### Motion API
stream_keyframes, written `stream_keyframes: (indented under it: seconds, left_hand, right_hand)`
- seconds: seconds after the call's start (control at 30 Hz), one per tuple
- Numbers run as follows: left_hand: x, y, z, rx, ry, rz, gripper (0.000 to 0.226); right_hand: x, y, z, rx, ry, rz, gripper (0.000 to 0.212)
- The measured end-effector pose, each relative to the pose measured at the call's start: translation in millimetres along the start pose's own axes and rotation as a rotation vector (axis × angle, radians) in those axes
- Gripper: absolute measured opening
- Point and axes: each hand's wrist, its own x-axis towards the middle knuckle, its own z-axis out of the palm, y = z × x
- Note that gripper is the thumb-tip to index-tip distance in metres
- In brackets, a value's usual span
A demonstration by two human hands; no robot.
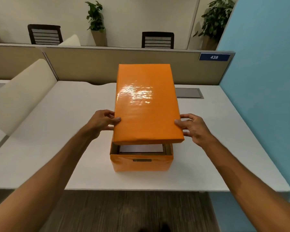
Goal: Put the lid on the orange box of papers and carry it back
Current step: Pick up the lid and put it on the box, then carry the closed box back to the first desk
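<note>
so both hands are on the lid [146, 104] right now, one per long side. The left hand [102, 122] has its thumb lying on the glossy orange top and the fingers curled under the left edge, the right hand [193, 127] does the mirror thing on the right edge, thumb on top, fingers loosely spread below. The lid sits in the air between them, near end raised clear of the orange box [141, 161], which stands on the white desk [57, 148] just below and between the hands. Through the gap under the lid you can see a stack of papers [141, 148] inside. Past the hands there's a beige partition [90, 64] with a blue 438 tag [214, 57]
</note>
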Motion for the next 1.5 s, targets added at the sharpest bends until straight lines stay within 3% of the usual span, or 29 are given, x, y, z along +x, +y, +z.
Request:
stream_keyframes:
  seconds: [0.27, 0.63, 1.5]
  left_hand:
    - [-3.9, -26.3, -5.7, 0.044, -0.018, -0.065, 0.048]
    - [-5.4, -47.6, -1.4, 0.056, -0.078, -0.124, 0.037]
    - [-6.7, -62.6, 3.7, 0.011, -0.128, -0.205, 0.052]
  right_hand:
    - [-1.5, 20.9, 19.8, -0.098, -0.026, 0.078, 0.051]
    - [-7.2, 36.3, 24.4, -0.044, -0.065, 0.130, 0.044]
    - [0.5, 41.3, 18.8, -0.054, -0.110, 0.230, 0.033]
